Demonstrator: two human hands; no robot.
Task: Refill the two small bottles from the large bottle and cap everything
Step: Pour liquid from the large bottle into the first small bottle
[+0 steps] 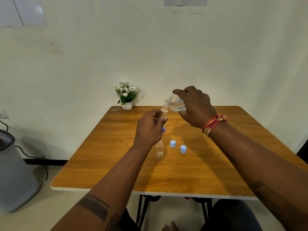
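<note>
While both bare hands hover above a square, rounded-corner tabletop (208, 172) of glossy, wood-grain laminate, the right hand (195, 107) wraps its curled fingers round a large bottle (176, 105) of clear plastic, tipped nearly on its side with its threaded, uncapped mouth pointing left. Clear liquid pools in its lower side. The left hand (150, 129) pinches a small bottle (164, 112), slim and transparent, held nearly upright with its open neck just below and almost touching the large bottle's mouth. A band of red and yellow threads (214, 124) circles the right wrist.

On the tabletop below the left hand stands a second small bottle (159, 150), clear, cylindrical, uncapped, with a small label. Just right of it sit two pale blue caps (173, 144), smooth and cylindrical, slightly apart. A darker blue cap (164, 130) peeks out beside the left hand. At the far edge sits a white pot of white artificial flowers (126, 95).
</note>
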